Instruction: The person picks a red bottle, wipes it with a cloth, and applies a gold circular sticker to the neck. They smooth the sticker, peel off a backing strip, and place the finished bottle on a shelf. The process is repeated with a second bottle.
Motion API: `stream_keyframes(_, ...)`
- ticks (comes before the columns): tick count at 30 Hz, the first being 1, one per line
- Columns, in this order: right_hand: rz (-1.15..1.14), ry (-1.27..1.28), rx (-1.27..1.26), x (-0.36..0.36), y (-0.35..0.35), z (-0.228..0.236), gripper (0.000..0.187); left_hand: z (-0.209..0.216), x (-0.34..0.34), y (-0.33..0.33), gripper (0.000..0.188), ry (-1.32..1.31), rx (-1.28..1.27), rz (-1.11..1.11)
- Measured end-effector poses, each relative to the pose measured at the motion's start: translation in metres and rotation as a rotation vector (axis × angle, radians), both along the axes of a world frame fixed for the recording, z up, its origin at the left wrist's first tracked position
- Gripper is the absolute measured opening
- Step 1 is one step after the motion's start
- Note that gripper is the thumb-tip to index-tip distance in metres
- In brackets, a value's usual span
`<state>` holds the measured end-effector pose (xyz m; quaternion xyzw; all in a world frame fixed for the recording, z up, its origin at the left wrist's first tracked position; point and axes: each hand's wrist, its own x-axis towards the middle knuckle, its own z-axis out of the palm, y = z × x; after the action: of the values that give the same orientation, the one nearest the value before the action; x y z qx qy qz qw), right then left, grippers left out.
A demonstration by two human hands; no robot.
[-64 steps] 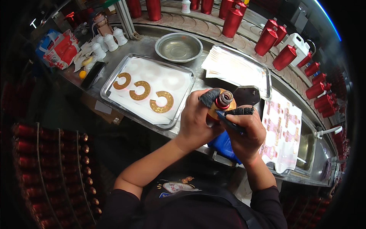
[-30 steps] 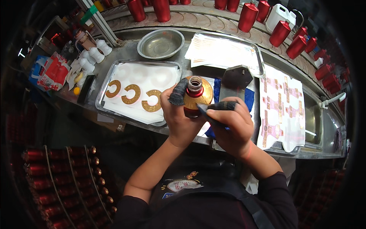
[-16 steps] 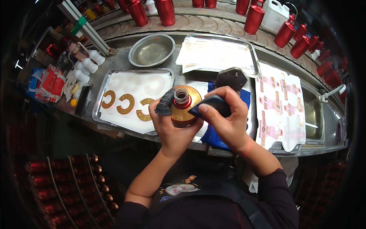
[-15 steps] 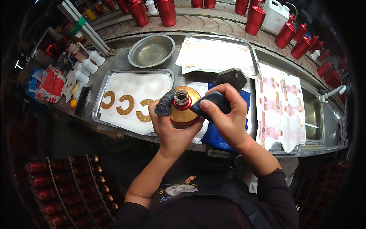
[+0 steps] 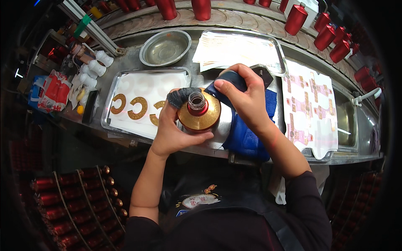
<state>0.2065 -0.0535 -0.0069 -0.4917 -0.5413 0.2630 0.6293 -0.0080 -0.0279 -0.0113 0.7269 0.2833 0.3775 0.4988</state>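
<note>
My left hand [image 5: 167, 136] is wrapped round a bottle [image 5: 206, 119] from its left side, thumb along the near edge. The bottle's open glass mouth faces up; its neck is red and its sloping shoulder is gold. A dark grey cloth sleeve [image 5: 180, 99] covers a finger of that hand. Pinched in my right hand [image 5: 250, 96] is a flat dark blue scraper-like piece [image 5: 229, 86], its edge at the far right of the gold shoulder. Whether it touches is hard to see. A crumpled blue cloth [image 5: 247, 136] lies below my right hand.
A metal tray [image 5: 106, 109] on the left holds white paper with gold C-shaped labels [image 5: 136, 108]. Behind are a metal bowl [image 5: 144, 56] and another tray [image 5: 281, 62] with sheets. Pink-and-gold label sheets [image 5: 314, 138] lie right, beside a sink [image 5: 346, 144]. Red bottles [image 5: 295, 19] stand on a conveyor [image 5: 247, 19].
My right hand and the blue piece have moved up and away from the bottle's right side to its far edge. The left thumb has shifted, and more of the gold shoulder shows.
</note>
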Motion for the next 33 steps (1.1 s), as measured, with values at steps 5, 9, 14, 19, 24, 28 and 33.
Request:
stream_keyframes(5, -0.120, 0.013, -0.233, 0.000, 0.000, 0.030, 0.017, 0.004, -0.014, 0.008, 0.106, -0.043, -0.220, -0.186)
stream_keyframes(9, 0.024, 0.067, -0.052, -0.009, -0.052, 0.059, 0.013, 0.003, -0.005, -0.018, 0.109, -0.076, 0.029, 0.087)
stream_keyframes(14, 0.054, -0.066, -0.103, -0.013, -0.053, 0.039, 0.020, -0.003, 0.019, -0.031, 0.086, 0.122, 0.143, 0.300)
stream_keyframes(19, 0.083, -0.042, -0.070, 0.013, -0.017, 0.015, 0.018, 0.002, 0.012, -0.011, 0.082, 0.022, 0.098, 0.018)
stream_keyframes(24, 0.067, -0.003, -0.115, 0.014, 0.003, 0.025, 0.016, 0.006, 0.010, 0.006, 0.110, -0.089, -0.203, -0.189)
stream_keyframes(28, -0.182, 0.060, -0.161, 0.011, -0.017, 0.052, 0.014, 0.009, 0.010, 0.001, 0.118, -0.113, -0.253, -0.196)
stream_keyframes(33, 0.047, -0.082, -0.193, 0.007, -0.052, 0.048, 0.019, -0.003, 0.018, -0.035, 0.105, 0.031, -0.037, 0.133)
